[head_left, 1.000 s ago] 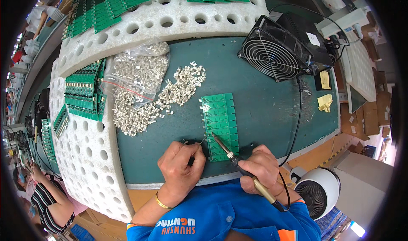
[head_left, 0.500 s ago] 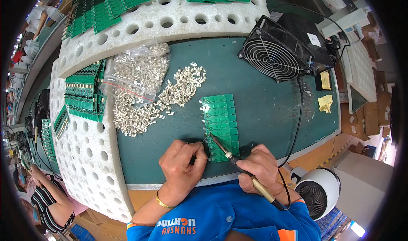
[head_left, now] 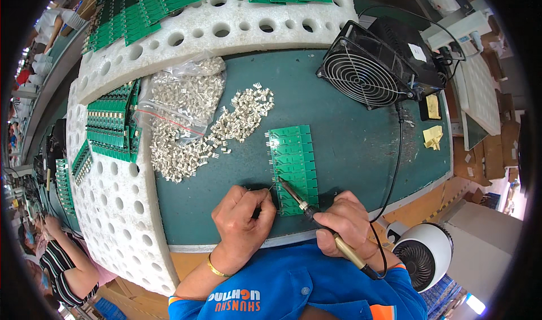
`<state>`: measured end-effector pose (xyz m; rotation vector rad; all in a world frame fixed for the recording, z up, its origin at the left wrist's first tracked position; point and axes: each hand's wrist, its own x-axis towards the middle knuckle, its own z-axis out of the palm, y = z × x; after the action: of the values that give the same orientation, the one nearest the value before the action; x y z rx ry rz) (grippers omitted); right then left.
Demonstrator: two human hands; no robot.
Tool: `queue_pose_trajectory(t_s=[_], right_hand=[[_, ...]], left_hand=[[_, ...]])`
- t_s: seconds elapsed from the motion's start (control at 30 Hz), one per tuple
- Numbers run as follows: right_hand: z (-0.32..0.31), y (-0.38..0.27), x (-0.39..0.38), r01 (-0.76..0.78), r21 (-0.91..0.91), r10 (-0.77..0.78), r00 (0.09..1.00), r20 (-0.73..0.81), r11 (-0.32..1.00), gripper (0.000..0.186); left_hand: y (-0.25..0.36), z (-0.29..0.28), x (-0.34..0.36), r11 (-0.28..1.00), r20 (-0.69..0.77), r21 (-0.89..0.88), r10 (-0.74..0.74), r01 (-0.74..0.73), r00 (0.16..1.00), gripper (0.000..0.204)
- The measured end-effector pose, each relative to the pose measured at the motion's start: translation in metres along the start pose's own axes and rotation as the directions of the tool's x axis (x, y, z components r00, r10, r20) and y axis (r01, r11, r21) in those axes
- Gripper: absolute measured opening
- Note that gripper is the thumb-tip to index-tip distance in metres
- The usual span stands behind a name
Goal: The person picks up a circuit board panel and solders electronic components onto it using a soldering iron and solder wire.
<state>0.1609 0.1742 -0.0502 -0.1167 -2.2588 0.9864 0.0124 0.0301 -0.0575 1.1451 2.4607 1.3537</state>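
A green circuit board panel (head_left: 294, 150) lies on the bench, small connectors along its left edge. My left hand (head_left: 243, 215) is closed beside the panel's lower left, pinching what looks like thin solder wire that reaches to that edge. My right hand (head_left: 342, 224) grips a soldering iron (head_left: 302, 203) with a dark grip and brass-coloured handle; its tip is at the panel's left edge, near the wire. Above the left hand lie a heap of small white pin connectors (head_left: 243, 114) and a clear bag of more (head_left: 186, 83).
White perforated foam blocks (head_left: 116, 201) with green boards (head_left: 113, 122) border the left and back. A black fan unit (head_left: 367, 71), cable and yellow sponges (head_left: 432, 136) sit at right. A white fan (head_left: 420, 255) is below right. A co-worker (head_left: 68, 263) is at left.
The iron's tip and my left hand have shifted very slightly since a second ago, both staying at the panel's left edge with the same grips. The co-worker's arm has moved slightly.
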Motion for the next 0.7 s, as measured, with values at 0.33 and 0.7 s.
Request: queue_pose_trajectory(t_s=[0.33, 0.7], right_hand=[[-0.0026, -0.0041, -0.0041, 0.009, -0.016, -0.008, 0.998, 0.057, 1.0, 0.034], [-0.0024, -0.0052, -0.0059, 0.034, -0.048, -0.03, 0.996, 0.082, 0.998, 0.038]], left_hand=[[-0.0011, -0.0009, -0.0012, 1.0, 0.001, -0.02, -0.007, 0.007, 1.0, 0.011], [-0.001, -0.0021, -0.0009, 0.998, 0.022, -0.045, -0.03, 0.031, 0.999, 0.011]])
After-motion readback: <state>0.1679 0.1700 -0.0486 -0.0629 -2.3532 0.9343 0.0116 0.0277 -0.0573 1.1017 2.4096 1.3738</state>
